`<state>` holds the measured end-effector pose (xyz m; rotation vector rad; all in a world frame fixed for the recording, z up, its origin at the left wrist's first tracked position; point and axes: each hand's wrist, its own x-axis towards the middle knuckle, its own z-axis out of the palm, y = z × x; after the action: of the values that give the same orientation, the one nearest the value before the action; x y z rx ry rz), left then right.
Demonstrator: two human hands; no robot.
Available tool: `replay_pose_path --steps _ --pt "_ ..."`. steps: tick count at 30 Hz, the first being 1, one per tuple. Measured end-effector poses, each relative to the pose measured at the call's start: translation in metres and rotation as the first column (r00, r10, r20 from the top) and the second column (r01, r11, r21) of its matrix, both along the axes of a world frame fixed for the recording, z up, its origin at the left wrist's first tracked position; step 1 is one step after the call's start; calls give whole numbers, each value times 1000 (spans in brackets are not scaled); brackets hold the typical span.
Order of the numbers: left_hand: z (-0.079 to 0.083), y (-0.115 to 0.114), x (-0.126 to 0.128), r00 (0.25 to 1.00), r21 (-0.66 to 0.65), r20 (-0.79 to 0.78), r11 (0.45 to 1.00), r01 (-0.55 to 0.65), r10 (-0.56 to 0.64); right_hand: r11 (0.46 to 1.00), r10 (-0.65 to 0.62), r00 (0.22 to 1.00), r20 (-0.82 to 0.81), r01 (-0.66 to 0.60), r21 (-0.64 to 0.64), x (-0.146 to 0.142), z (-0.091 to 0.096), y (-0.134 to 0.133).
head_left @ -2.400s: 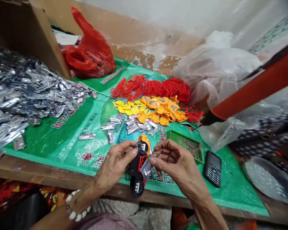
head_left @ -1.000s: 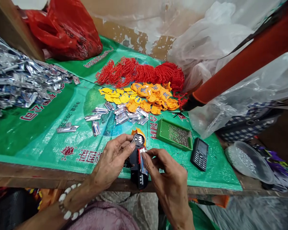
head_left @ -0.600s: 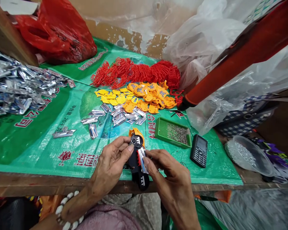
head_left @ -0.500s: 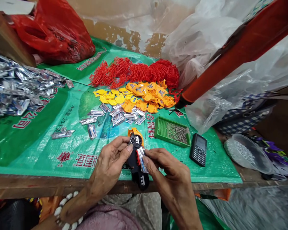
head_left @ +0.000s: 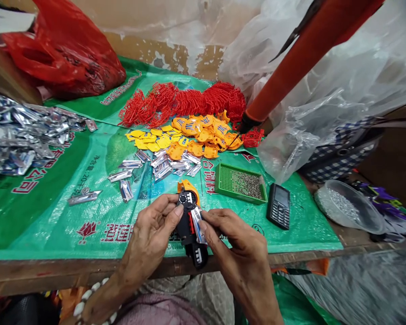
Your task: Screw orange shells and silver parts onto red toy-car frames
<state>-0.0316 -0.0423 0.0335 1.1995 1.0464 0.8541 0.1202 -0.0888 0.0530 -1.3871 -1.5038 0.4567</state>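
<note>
My left fingers (head_left: 173, 218) grip the black part (head_left: 182, 229), long axis near-to-far, orange end (head_left: 188, 185) far. My right fingers (head_left: 211, 235) pinch a silver strip (head_left: 197, 226).

A wooden workbench (head_left: 54, 274) carries a printed green sheet (head_left: 40, 225) — glossy, with pale glints of light. Behind the workbench rises a wall (head_left: 149, 20) — tan and whitish, its surface patchy low down.

My right fingers (head_left: 211, 238) partly hide the silver piece (head_left: 196, 222); left of my left fingers (head_left: 173, 218), the view crops the silver pile (head_left: 16, 140).
</note>
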Motion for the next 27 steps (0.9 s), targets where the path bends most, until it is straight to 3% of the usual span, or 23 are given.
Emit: replay_pose_path --steps 6,15,22,24,27 --pt "1 0 0 1000 -6 1 1000 18 -18 1000 7 1000 -28 -8 -26 3 3 0" --pt "0 2 4 1000 -38 2 999 23 -23 998 -29 996 84 24 60 -4 -1 -3" --pt "-6 -1 5 998 -67 59 998 -1 5 965 -212 913 348 138 225 -12 -21 -4" --pt "-8 -4 7 995 -96 101 995 -4 14 972 -212 933 291 172 159 -10 -24 -2" --pt "-11 -8 9 985 -145 165 989 -34 58 962 -249 968 4 248 -116 -5 -26 1"
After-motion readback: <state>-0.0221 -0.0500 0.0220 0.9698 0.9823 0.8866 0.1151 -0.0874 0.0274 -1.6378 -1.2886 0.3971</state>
